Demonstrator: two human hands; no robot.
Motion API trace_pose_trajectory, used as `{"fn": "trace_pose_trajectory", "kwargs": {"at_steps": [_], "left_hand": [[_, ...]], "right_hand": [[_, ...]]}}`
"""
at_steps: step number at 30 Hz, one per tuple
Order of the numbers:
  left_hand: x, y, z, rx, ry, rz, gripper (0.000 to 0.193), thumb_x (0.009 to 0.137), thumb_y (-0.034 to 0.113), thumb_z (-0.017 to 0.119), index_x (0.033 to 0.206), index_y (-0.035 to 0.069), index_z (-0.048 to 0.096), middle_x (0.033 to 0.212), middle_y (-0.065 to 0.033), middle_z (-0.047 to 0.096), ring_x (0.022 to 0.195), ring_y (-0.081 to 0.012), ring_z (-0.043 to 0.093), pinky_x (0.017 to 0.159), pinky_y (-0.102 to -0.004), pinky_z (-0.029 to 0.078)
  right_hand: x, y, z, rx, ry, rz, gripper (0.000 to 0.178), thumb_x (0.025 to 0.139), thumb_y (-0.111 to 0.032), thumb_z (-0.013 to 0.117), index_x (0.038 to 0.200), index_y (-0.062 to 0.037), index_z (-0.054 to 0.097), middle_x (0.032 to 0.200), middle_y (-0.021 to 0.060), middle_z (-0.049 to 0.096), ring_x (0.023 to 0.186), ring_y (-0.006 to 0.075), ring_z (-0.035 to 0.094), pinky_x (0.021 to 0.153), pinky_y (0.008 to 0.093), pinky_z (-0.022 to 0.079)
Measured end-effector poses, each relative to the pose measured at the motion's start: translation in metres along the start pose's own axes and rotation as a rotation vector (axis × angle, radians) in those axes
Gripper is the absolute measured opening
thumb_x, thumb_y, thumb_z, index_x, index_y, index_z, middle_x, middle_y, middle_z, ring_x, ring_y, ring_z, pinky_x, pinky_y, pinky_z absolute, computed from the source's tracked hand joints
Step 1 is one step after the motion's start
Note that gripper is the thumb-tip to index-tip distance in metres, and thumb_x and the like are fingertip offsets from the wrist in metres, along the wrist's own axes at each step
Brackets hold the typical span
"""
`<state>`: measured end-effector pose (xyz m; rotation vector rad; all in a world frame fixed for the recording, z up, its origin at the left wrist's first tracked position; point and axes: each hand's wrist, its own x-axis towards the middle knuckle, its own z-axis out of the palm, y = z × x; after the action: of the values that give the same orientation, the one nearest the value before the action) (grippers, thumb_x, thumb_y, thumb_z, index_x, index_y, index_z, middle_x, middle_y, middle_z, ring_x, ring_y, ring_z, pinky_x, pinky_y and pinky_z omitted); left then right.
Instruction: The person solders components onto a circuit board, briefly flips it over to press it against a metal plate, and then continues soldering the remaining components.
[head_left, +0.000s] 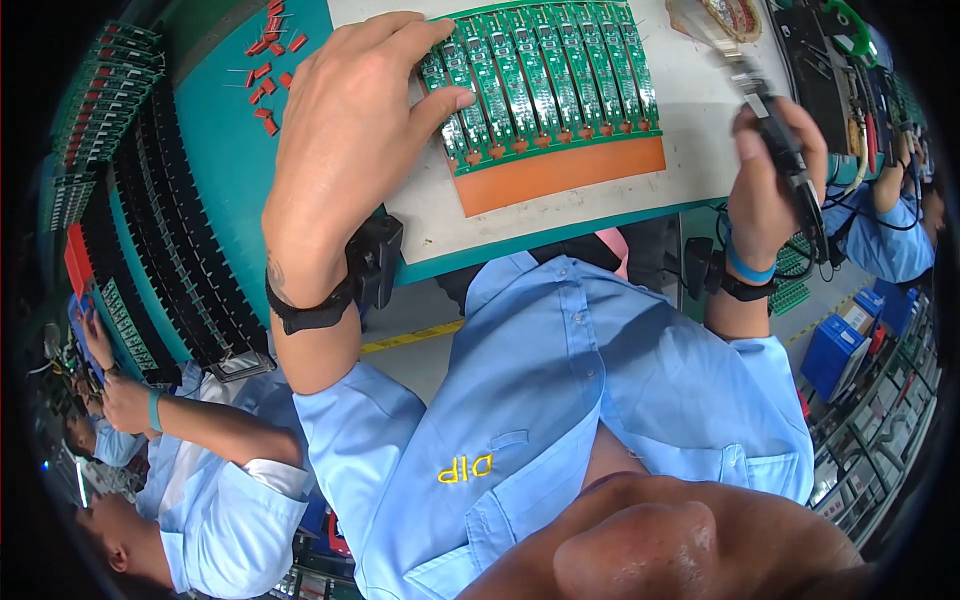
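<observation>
A panel of several narrow green circuit boards, joined side by side, lies on an orange backing sheet. My left hand rests at the panel's left edge, thumb and forefinger apart and touching the boards; its other fingers are partly hidden. In my right hand, to the right of the panel, is what looks like a soldering iron with a black handle. Its metal front end points up and to the left, smeared by motion, off the boards.
Loose red components with wire leads lie on the green mat at the far left. Black racks stand left. A round dish-like thing sits beyond the iron. Tools crowd the right. Co-workers sit on both sides.
</observation>
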<state>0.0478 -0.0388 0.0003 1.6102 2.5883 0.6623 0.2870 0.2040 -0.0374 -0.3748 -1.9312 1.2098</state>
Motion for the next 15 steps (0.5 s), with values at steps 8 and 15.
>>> {"fn": "trace_pose_trajectory", "kwargs": {"at_steps": [8,15], "left_hand": [[-0.002,-0.003,0.001,-0.011,-0.003,0.005,0.049,0.084,0.018,0.085,0.128,0.004,0.071,0.130,-0.0161,0.071,0.118,-0.0380,0.066,0.100,-0.0442,0.054],[0.000,0.001,-0.001,0.013,-0.004,-0.005,0.049,0.084,0.017,0.085,0.129,0.005,0.071,0.131,-0.0162,0.071,0.118,-0.0379,0.066,0.100,-0.0442,0.054]], "right_hand": [[-0.006,0.011,0.000,-0.025,0.071,0.005,0.050,0.085,-0.001,0.084,0.130,0.0039,0.061,0.109,0.0134,0.074,0.092,0.0153,0.069,0.083,0.0285,0.055],[-0.002,-0.022,0.043,0.139,-0.441,0.039,0.045,0.083,0.001,0.084,0.124,0.0031,0.067,0.106,0.0093,0.075,0.089,0.0106,0.070,0.080,0.0249,0.055]]}}
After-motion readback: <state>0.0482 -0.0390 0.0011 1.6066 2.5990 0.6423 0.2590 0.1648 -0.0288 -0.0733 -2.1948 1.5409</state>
